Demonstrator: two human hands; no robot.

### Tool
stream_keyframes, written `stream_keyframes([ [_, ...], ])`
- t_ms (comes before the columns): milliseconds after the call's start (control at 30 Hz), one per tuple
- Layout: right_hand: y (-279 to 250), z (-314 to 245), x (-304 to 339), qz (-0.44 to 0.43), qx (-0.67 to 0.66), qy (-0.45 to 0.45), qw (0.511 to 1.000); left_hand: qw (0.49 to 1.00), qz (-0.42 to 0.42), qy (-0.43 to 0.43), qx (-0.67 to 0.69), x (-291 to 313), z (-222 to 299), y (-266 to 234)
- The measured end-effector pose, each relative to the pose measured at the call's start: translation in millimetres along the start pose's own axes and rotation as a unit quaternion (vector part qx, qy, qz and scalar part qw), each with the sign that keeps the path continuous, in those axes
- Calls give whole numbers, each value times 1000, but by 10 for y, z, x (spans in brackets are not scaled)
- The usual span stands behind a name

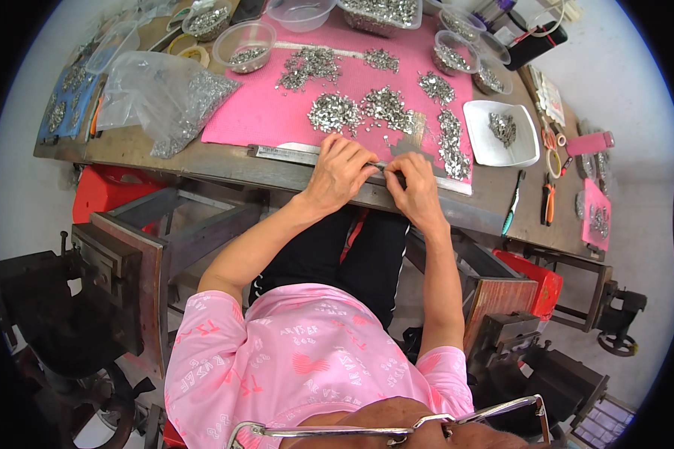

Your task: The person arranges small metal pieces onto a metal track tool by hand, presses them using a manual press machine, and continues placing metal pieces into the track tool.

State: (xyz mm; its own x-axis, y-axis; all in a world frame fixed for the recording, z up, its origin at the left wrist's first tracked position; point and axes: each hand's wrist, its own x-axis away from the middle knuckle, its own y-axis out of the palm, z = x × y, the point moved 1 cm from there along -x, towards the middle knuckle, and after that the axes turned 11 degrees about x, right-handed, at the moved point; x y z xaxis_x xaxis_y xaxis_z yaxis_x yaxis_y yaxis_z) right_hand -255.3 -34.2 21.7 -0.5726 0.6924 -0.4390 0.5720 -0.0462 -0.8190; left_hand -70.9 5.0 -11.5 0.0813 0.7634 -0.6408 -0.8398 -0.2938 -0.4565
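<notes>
My left hand (338, 170) and my right hand (413, 188) meet at the front edge of the table, fingertips almost touching. Both are closed in a pinch around something small and dark, mostly hidden by the fingers. A metal strip like a ruler (283, 154) lies along the table edge, running to my left hand. Behind the hands, a pink mat (258, 112) carries several heaps of small shiny metal pieces (335, 112). Just beyond my right hand lie a flat grey sheet (412, 147) and a block of neatly lined-up pieces (418, 123).
Left of the mat sits a clear plastic bag (153, 97) of metal pieces. A white square dish (533, 138) holds more, at the right. Near it lie a toothbrush (514, 202) and orange-handled pliers (549, 203). Clear tubs (225, 52) line the back. Vises (101, 262) flank me below.
</notes>
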Motion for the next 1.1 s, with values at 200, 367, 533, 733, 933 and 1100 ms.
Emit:
stream_keyframes([
  [200,17,-16,72,12,58,-12,998,1000,-11,-7,-24,-92,-14,-41],
  [367,70,75,158,135,-7,72,988,996,-58,14,-60,-391,-185,62],
  [533,129,145,251,175,-12,133,975,971,-206,117,-17,-500,-380,129],
  [733,136,178,290,184,-47,185,964,937,-343,45,-49,-569,-379,-168],
  [933,148,175,305,174,-55,200,963,966,-226,108,-65,-448,-278,-149],
  [1100,127,135,315,201,-31,160,966,959,-253,26,-123,-316,-316,-459],
])
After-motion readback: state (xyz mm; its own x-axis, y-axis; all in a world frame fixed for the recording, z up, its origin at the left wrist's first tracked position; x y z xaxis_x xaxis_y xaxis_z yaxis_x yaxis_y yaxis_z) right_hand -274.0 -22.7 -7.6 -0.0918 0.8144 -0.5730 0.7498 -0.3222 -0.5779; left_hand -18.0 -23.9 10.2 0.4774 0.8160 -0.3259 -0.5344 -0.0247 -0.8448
